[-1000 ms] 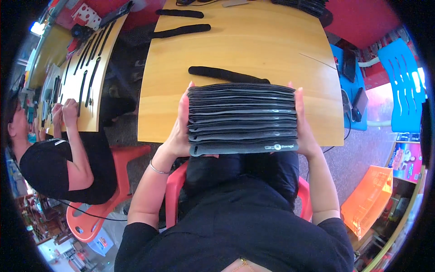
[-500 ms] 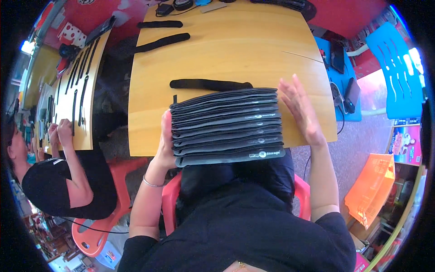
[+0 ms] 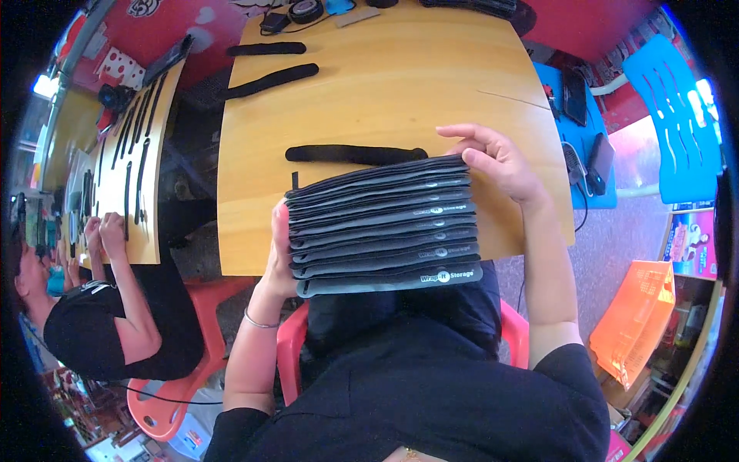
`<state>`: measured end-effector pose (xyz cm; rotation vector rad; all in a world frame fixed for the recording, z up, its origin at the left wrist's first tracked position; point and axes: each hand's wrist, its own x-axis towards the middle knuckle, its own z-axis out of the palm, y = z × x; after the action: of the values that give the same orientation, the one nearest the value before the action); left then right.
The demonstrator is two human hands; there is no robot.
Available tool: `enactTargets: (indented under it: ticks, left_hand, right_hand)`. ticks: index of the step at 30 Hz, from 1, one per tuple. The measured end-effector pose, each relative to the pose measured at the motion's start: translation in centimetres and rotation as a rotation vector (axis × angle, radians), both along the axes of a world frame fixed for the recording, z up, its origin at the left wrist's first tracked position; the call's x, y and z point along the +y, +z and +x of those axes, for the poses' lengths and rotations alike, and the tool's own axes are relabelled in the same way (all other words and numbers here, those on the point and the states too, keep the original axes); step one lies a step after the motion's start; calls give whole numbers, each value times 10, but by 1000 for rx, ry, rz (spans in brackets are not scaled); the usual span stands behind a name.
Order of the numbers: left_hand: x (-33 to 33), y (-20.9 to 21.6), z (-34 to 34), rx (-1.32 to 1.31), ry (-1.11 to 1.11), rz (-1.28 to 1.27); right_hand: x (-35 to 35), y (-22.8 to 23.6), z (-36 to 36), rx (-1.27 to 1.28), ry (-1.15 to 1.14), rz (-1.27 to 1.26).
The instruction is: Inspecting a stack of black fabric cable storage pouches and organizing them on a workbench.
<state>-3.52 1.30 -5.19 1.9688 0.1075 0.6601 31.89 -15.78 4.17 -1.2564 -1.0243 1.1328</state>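
A thick stack of black-and-grey fabric straps (image 3: 385,231), with pale printing at the right ends, stands over the near edge of the table in front of me. My left hand (image 3: 280,250) grips its left end; most of the fingers are hidden behind or under it. At the far right corner of the stack is my right hand (image 3: 496,162), thumb against the corner, fingers bent and apart above the far edge. Just beyond the stack, a single black strap (image 3: 346,148) lies flat on the wooden table (image 3: 385,85).
Two more black straps, one a rounded strip (image 3: 273,79), lie at the far left of the table. A blue stool (image 3: 596,165) with dark devices is on the right, near an orange basket (image 3: 631,323). At left, a person (image 3: 92,323) works at another table with straps.
My right hand has gone from flat and upright beside the stack to bent fingers at its far right corner. The left hand keeps its grip; the view has shifted slightly.
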Motion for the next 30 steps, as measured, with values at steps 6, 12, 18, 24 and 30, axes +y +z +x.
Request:
enactTargets:
  ticks: [6,12,18,24,30]
  left_hand:
    - [-5,6,5,-13,53,12]
    - [-5,40,20,-2,93,71]
    - [1,39,24,-36,93,140]
    - [1,33,25,-51,80,68]
    - [1,34,26,-54,90,57]
  right_hand:
    - [7,6,3,-134,-20,-24]
    - [6,-3,-3,-224,-172,-19]
    - [10,-7,-3,-348,-164,119]
    - [19,0,-3,-362,-176,160]
    - [25,14,4,-523,-37,82]
